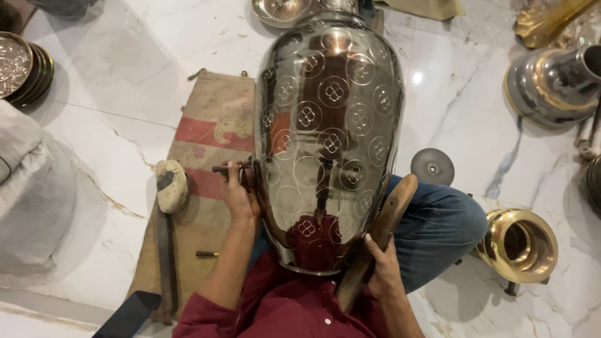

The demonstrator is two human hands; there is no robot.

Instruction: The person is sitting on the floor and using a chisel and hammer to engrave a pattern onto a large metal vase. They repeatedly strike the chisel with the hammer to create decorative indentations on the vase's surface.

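A large shiny dark metal vase (328, 134), engraved with circles and flower shapes, lies across my lap. My left hand (238, 191) presses a small dark punch tool (226, 168) against the vase's left side. My right hand (383, 270) grips a long wooden mallet (379, 235) that rests along the vase's lower right side.
A burlap sack (210, 134) lies on the marble floor with a rounded stone (171, 184) and a small metal pin (206, 254) on it. Brass pots (521, 245) (554, 84), a round metal disc (432, 166), stacked plates (24, 67) and a dark phone (128, 315) lie around.
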